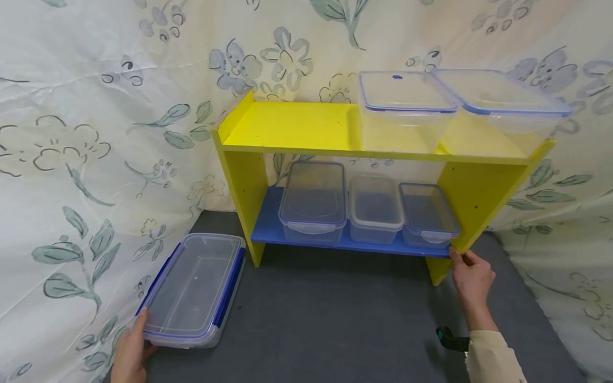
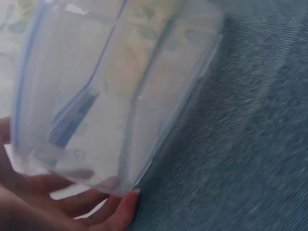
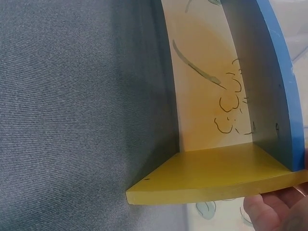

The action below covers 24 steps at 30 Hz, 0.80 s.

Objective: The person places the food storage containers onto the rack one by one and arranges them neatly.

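Note:
A wide, clear food container [image 1: 193, 287] with dark blue side clips sits left of a yellow shelf [image 1: 297, 125]. My left hand [image 1: 131, 348] grips its near left corner, thumb at the lid's edge. In the left wrist view, the fingers [image 2: 125, 209] reach under the clear container [image 2: 159, 91], which stands tilted there. On the right, my right hand [image 1: 473, 279] pinches the shelf's side panel where the blue lower board [image 1: 383, 247] meets it. The right wrist view has the fingertips [image 3: 257, 209] behind the yellow side panel [image 3: 216, 175].
On the blue board stand three lidded containers: a large one [image 1: 313, 202], a middle one [image 1: 375, 207] and a low one [image 1: 428, 213]. Two big lidded boxes [image 1: 407, 122] occupy the top right. Flowered cloth [image 1: 72, 159] hangs behind; dark grey fabric [image 1: 335, 319] covers the surface.

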Each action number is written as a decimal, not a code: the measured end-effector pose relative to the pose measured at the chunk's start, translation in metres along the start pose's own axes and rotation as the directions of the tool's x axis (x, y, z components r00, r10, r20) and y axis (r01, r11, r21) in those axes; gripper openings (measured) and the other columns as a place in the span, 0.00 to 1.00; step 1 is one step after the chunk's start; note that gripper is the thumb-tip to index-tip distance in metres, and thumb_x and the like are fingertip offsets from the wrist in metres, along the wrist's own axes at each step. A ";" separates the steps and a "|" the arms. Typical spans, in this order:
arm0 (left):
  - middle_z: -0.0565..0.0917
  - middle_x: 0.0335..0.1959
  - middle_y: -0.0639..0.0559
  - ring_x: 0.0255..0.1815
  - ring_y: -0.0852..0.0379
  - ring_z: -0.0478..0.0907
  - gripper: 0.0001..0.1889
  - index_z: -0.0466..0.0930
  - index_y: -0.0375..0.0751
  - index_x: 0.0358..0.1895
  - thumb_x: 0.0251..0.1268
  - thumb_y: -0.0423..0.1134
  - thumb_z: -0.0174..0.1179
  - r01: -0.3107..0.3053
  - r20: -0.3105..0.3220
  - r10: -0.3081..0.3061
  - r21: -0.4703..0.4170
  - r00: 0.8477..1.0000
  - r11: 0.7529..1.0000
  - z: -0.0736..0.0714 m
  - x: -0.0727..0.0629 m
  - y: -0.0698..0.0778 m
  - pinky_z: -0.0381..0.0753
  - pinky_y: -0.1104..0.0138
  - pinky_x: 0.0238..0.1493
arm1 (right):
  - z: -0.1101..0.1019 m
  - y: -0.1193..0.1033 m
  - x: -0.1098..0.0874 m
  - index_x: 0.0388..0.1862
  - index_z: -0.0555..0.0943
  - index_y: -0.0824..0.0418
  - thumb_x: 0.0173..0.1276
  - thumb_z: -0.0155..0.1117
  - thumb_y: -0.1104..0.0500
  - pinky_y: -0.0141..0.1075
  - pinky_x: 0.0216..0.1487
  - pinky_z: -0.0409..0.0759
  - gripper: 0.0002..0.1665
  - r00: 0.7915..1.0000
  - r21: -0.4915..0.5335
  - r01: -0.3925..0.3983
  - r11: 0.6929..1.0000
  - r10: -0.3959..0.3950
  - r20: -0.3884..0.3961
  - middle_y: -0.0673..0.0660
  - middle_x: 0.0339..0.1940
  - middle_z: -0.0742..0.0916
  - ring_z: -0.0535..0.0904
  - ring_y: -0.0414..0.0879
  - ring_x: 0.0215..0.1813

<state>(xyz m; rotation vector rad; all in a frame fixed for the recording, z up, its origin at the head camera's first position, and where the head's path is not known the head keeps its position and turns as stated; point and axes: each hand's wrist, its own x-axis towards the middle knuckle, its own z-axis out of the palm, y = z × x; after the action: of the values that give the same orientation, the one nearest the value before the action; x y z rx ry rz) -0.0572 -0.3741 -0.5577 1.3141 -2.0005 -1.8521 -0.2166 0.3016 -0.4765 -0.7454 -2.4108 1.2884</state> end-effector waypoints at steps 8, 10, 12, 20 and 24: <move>0.45 0.77 0.39 0.71 0.51 0.56 0.49 0.35 0.41 0.78 0.66 0.69 0.40 0.028 0.301 0.003 -0.098 0.954 0.995 -0.005 -0.037 0.032 0.53 0.34 0.69 | 0.000 0.000 0.000 0.64 0.77 0.52 0.72 0.51 0.38 0.36 0.42 0.67 0.30 1.000 -0.002 0.004 1.000 -0.004 0.003 0.62 0.59 0.83 0.74 0.54 0.60; 0.66 0.68 0.53 0.58 0.65 0.68 0.37 0.50 0.57 0.75 0.67 0.66 0.44 0.045 0.303 0.000 -0.142 0.953 0.989 -0.005 -0.042 0.035 0.53 0.34 0.69 | 0.000 0.000 0.000 0.65 0.77 0.52 0.72 0.51 0.38 0.35 0.41 0.68 0.30 1.000 -0.002 0.000 1.000 0.000 0.009 0.62 0.59 0.83 0.75 0.54 0.60; 0.76 0.48 0.72 0.44 0.78 0.70 0.22 0.63 0.70 0.62 0.67 0.64 0.47 0.050 0.311 0.012 -0.190 0.950 0.980 -0.006 -0.043 0.036 0.53 0.33 0.69 | 0.000 0.001 0.000 0.65 0.76 0.52 0.72 0.50 0.38 0.35 0.41 0.67 0.30 1.000 -0.004 -0.005 1.000 0.005 0.009 0.62 0.60 0.83 0.74 0.54 0.61; 0.80 0.35 0.79 0.40 0.72 0.78 0.05 0.76 0.73 0.36 0.69 0.60 0.51 0.064 0.362 0.050 -0.296 0.931 0.953 -0.011 -0.042 0.035 0.75 0.56 0.47 | 0.002 0.002 0.000 0.65 0.76 0.52 0.72 0.51 0.38 0.36 0.41 0.68 0.30 1.000 -0.008 -0.005 1.000 0.005 0.004 0.62 0.59 0.83 0.75 0.55 0.61; 0.82 0.38 0.75 0.42 0.67 0.80 0.11 0.77 0.75 0.39 0.75 0.54 0.44 0.037 0.451 0.137 -0.355 0.882 0.934 -0.018 -0.042 0.030 0.75 0.59 0.43 | 0.002 0.001 0.001 0.64 0.77 0.53 0.72 0.51 0.38 0.35 0.41 0.67 0.30 1.000 -0.005 0.001 1.000 -0.001 0.003 0.62 0.59 0.83 0.75 0.55 0.61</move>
<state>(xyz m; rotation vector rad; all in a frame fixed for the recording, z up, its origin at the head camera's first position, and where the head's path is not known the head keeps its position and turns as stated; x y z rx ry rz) -0.0354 -0.3643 -0.5091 0.7529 -1.7230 -2.5435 -0.2184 0.3011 -0.4782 -0.7436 -2.4179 1.2843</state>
